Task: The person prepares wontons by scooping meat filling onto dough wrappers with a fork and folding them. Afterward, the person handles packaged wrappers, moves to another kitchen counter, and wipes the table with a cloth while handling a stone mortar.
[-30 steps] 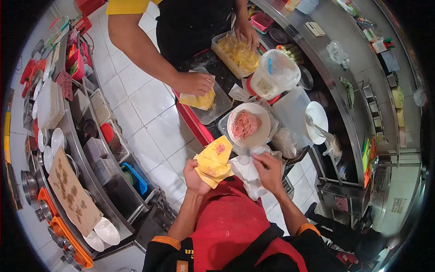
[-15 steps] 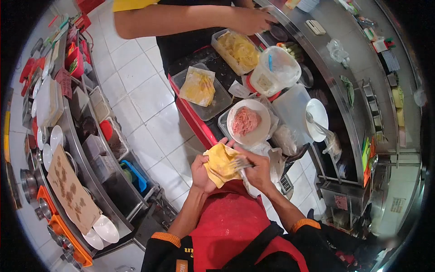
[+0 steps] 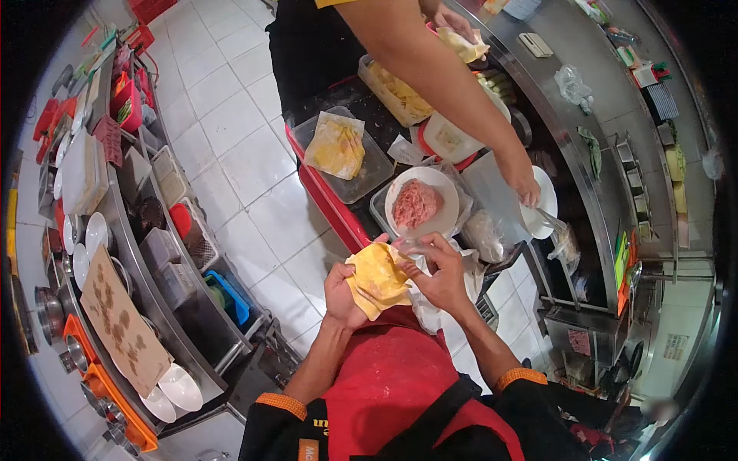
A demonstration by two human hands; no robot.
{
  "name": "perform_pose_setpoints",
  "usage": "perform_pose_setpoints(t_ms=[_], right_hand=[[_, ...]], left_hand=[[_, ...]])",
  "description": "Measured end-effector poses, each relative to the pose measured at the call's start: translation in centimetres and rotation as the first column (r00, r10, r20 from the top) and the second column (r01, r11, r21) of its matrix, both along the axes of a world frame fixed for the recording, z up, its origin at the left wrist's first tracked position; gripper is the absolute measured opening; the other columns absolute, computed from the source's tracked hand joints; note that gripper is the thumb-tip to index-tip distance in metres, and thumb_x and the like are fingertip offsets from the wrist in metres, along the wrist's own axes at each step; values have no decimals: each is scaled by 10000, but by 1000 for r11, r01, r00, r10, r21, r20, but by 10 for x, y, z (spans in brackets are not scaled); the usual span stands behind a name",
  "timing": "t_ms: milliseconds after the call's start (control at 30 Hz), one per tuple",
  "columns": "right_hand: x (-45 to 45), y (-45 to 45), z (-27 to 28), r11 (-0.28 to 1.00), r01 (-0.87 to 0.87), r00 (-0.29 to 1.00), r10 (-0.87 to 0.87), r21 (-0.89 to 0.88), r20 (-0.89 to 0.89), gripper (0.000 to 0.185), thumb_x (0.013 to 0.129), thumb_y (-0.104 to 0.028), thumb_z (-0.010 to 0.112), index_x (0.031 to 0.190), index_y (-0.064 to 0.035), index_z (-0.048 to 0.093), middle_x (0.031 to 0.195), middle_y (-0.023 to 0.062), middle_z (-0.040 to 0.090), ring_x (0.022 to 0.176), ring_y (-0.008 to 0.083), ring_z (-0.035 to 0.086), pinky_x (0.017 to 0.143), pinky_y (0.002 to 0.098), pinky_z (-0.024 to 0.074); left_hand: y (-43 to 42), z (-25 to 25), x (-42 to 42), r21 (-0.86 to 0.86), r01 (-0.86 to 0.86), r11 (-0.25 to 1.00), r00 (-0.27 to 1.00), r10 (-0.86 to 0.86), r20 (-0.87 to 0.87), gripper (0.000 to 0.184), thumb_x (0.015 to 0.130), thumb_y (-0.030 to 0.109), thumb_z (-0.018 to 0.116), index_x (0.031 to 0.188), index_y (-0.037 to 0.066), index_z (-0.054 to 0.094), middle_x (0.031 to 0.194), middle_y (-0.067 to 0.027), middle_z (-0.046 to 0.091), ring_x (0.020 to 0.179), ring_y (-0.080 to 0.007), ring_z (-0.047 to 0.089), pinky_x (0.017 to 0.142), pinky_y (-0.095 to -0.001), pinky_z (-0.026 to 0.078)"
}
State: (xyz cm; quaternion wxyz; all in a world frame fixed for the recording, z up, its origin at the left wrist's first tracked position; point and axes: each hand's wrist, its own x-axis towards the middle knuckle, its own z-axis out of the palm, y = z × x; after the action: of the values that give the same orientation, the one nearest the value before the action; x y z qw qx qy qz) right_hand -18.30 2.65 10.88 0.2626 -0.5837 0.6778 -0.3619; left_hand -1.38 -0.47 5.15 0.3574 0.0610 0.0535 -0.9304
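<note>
Head-worn camera looks forward and steeply down from above my red apron point(image 3: 407, 369), wide lens rounding scene into dark corners. Apron fills near edge; my left hand point(image 3: 344, 296) and right hand point(image 3: 446, 280) sit close, mid-view. Black worktop point(image 3: 350, 98) lies beyond, co-worker point(image 3: 419, 58) at far side. Shelving point(image 3: 201, 319) bows along left, steel counter point(image 3: 550, 115) along right.

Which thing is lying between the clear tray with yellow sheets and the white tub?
In the head view, a small white card lies between the clear tray and the white tub; a red rim shows by the tub.
</note>
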Motion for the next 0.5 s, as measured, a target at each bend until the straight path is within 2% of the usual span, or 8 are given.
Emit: perform_pose_setpoints(t_ms=[100,167,200,267,367,400,467,500], right_hand=[[-3,-2,-8,994,-101,994,99,-46,-41,190,826,-84,691,998,-21,641,862,28,577,554,49,442,499,216,349],[-5,-2,-17,997,-71,974,66,16,218,145,865,-80,655,970,7,608,914,27,599,616,37,498,542,207,404],[-5,-3,-14,997,-73,974,67,17,218,145,865,-80,655,970,7,608,914,27,599,616,37,498,542,207,404],[-3,-5,-5,990,61,990,-76,128,119,101,879,-53,629,946,9,586,916,21,612,697,38,540,580,210,442],[-1,-5,-10,988,152,986,-152,16,71,110,855,-43,646,935,5,589,850,40,616,655,75,544,557,231,436],[-2,-5,-10,988,151,986,-152,15,70,110,855,-43,646,935,5,589,850,40,616,655,75,544,557,231,436],[-4,-7,-11,967,-24,964,-45,-252,-263,129,810,-39,676,901,-2,591,776,55,596,603,112,529,512,251,403],[-2,-6,-8,967,-25,964,-44,-253,-262,129,810,-39,676,901,-2,591,776,55,596,603,112,529,512,251,403]], left_hand=[[1,-6,2,24,7,1000,1000,-7,12,732,802,279,335,1467,3,205,1484,-210,303,1335,-360,366,1098,-492,303],[3,-12,4,3,18,1000,1000,-18,-4,734,797,280,340,1465,3,215,1469,-206,330,1325,-357,382,1097,-491,303],[3,-6,3,3,16,1000,1000,-16,-4,734,797,280,340,1465,3,215,1469,-206,330,1325,-357,382,1097,-491,303],[1,9,0,16,4,1000,1000,-4,17,744,787,296,369,1442,-33,240,1432,-240,364,1283,-387,423,1076,-500,330],[4,2,0,-13,22,1000,999,-22,25,743,790,304,371,1442,-30,243,1430,-239,367,1290,-379,418,1078,-498,328],[4,-1,0,-14,22,1000,999,-21,25,743,790,304,371,1442,-30,243,1430,-239,367,1290,-379,418,1078,-498,328],[6,-6,1,-47,50,998,999,-50,6,737,797,278,351,1464,-8,221,1441,-202,367,1308,-349,407,1091,-484,319],[5,-5,1,-48,49,998,999,-49,7,737,797,278,351,1464,-8,221,1441,-202,367,1308,-349,407,1091,-484,319]])
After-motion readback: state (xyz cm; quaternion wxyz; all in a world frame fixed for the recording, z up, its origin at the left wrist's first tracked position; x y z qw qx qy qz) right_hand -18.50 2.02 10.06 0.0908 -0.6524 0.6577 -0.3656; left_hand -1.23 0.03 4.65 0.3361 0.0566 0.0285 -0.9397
